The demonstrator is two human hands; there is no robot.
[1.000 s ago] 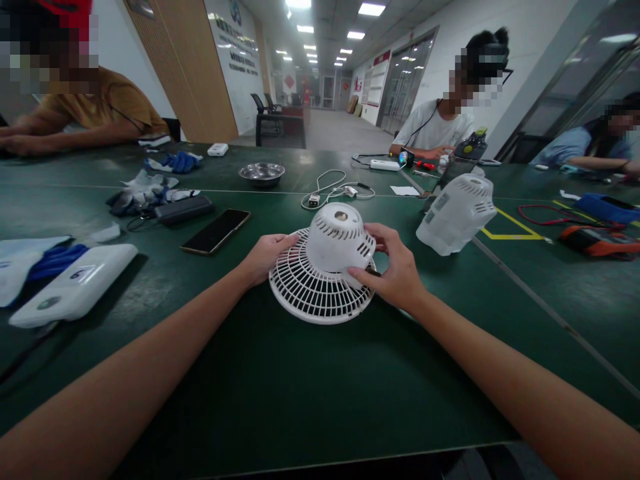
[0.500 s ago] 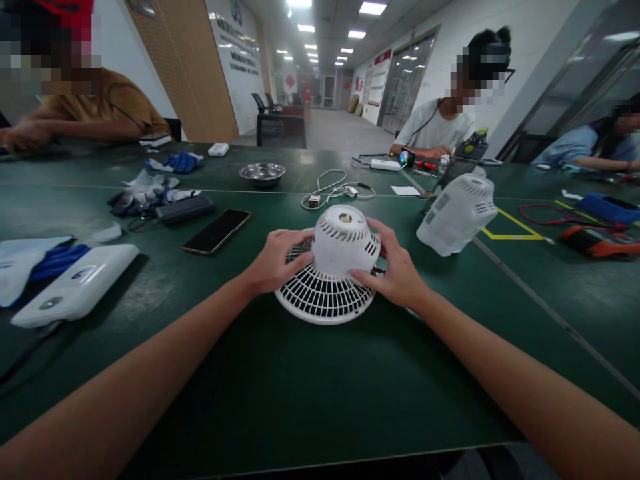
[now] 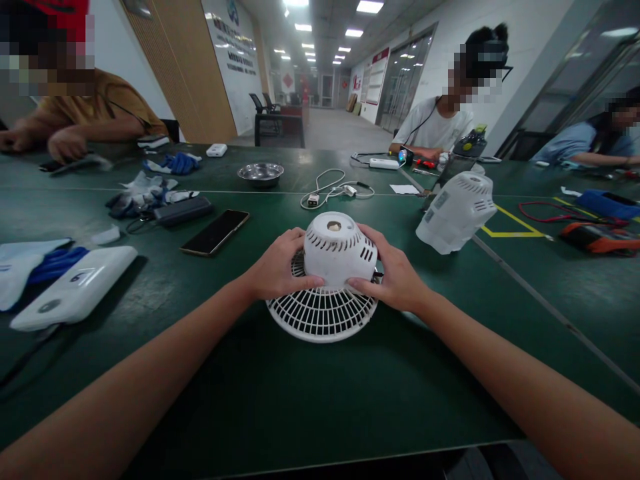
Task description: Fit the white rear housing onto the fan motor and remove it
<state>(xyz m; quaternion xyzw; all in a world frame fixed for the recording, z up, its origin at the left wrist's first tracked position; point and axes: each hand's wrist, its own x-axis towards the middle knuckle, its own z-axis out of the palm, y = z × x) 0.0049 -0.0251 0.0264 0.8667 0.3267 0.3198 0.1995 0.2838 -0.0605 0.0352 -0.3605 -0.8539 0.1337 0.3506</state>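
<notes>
A white fan motor housing (image 3: 339,253) sits dome-up on a round white fan grille (image 3: 320,315) lying flat on the green table (image 3: 300,400). My left hand (image 3: 276,269) is wrapped round the left side of the housing. My right hand (image 3: 396,276) grips its right side, thumb low at the front. Both hands hold the housing between them.
A second white fan body (image 3: 456,212) lies to the right. A black phone (image 3: 216,231), a white box (image 3: 75,287), gloves (image 3: 145,190), a steel bowl (image 3: 261,173) and a white cable (image 3: 335,190) lie farther back and left. Three other people sit around the table.
My left hand moved from the grille's rim up onto the housing. The fan part was drawn a little nearer and sits flatter. The person at the far left moved a hand.
</notes>
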